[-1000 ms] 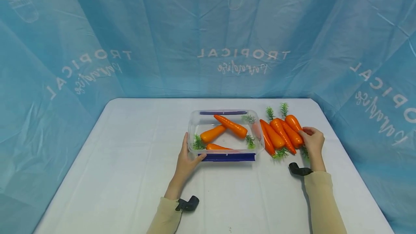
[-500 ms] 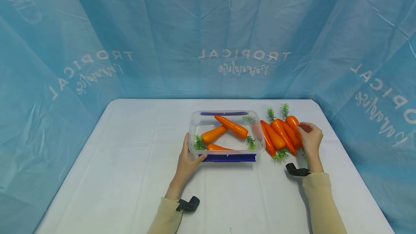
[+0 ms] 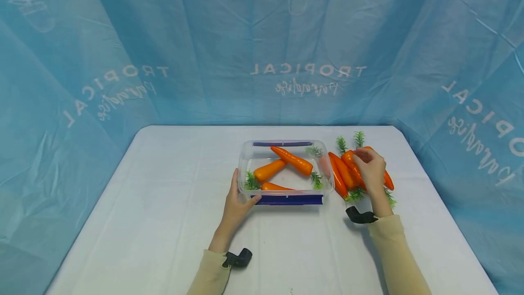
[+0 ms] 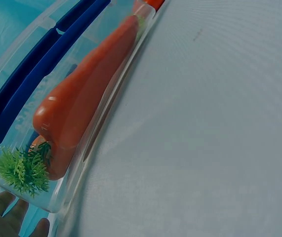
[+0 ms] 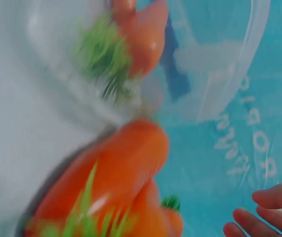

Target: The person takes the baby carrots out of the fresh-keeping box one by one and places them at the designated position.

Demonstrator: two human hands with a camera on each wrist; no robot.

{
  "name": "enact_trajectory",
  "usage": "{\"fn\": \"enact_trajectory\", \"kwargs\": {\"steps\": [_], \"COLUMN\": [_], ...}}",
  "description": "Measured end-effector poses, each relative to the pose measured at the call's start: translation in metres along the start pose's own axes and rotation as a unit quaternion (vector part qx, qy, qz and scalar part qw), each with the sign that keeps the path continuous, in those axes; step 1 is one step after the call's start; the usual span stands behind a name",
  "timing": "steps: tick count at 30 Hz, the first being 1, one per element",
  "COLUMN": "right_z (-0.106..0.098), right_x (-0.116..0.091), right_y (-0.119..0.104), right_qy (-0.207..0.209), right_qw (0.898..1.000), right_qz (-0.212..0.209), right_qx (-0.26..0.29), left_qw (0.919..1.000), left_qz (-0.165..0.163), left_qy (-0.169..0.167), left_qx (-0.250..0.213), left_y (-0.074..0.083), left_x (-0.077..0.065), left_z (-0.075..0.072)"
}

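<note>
While the left hand (image 3: pixel 235 207) grasps the near left corner of the clear container (image 3: pixel 329 191), thumb on its blue flap (image 3: pixel 286 200), the right hand (image 3: pixel 373 171) is over the loose carrots (image 3: pixel 346 175), fingers relaxed with nothing visible between them. These carrots lie bunched on the desk (image 3: pixel 163 217) just beside the container's right side; three more carrots (image 3: pixel 292 160) lie inside it. Judging by their smooth gloss, they are probably light, stiff imitations, slightly slippery and hard to bruise; a pinch across the thick body should hold better than the tapered tip or feathery green tops (image 3: pixel 359 139).
</note>
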State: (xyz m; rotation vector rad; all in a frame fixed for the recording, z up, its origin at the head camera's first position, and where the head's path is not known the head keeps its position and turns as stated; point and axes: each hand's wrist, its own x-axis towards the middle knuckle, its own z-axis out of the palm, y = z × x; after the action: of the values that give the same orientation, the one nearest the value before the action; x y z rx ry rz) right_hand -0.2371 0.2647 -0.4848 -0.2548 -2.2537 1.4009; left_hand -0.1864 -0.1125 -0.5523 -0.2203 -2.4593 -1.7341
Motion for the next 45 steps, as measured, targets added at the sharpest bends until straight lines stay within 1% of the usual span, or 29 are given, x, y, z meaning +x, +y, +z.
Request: {"fn": "enact_trajectory", "kwargs": {"steps": [5,10,15,20,21,27,28,31,36,38,42,45], "right_z": [0.014,0.029,0.042,0.051,0.053,0.066,0.069,0.075,0.084,0.087,0.093,0.097], "right_x": [0.001,0.000,-0.003,-0.007,-0.008,-0.010,-0.010,-0.012,-0.016,-0.017,-0.017,-0.017], "right_y": [-0.016,-0.029,-0.036,-0.039,-0.041,-0.053,-0.054,-0.057,-0.057,-0.057,-0.055,-0.054], "right_qy": [-0.007,-0.030,-0.052,-0.081,-0.087,-0.118,-0.125,-0.146,-0.159,-0.164,-0.188,-0.209], "right_qw": [0.999,0.998,0.997,0.995,0.994,0.992,0.991,0.988,0.985,0.984,0.979,0.973], "right_qz": [-0.031,-0.054,-0.060,-0.050,-0.046,-0.041,-0.043,-0.045,-0.070,-0.074,-0.078,-0.082], "right_qx": [0.033,0.029,0.025,0.036,0.036,0.012,0.009,0.002,-0.002,-0.001,-0.027,-0.049], "left_qw": [1.0000,0.9999,0.9998,0.9999,0.9998,0.9999,0.9999,0.9999,0.9999,0.9999,0.9999,1.0000], "left_qz": [-0.003,-0.012,-0.013,-0.008,-0.009,-0.004,-0.002,-0.003,-0.005,-0.004,-0.007,-0.008], "left_qy": [0.001,-0.003,-0.007,-0.007,-0.010,-0.010,-0.007,-0.006,-0.008,-0.010,-0.007,-0.003], "left_qx": [0.001,-0.004,-0.011,-0.010,-0.012,-0.010,-0.010,-0.010,-0.013,-0.013,-0.001,0.003], "left_y": [0.000,-0.002,-0.002,-0.003,0.002,0.001,-0.004,-0.004,-0.002,-0.002,-0.003,-0.003], "left_x": [0.000,0.000,0.000,-0.001,-0.002,-0.001,0.000,0.000,0.000,0.000,0.001,0.001], "left_z": [0.000,0.002,0.004,0.004,0.003,0.002,0.004,0.004,0.004,0.004,0.003,0.001]}}
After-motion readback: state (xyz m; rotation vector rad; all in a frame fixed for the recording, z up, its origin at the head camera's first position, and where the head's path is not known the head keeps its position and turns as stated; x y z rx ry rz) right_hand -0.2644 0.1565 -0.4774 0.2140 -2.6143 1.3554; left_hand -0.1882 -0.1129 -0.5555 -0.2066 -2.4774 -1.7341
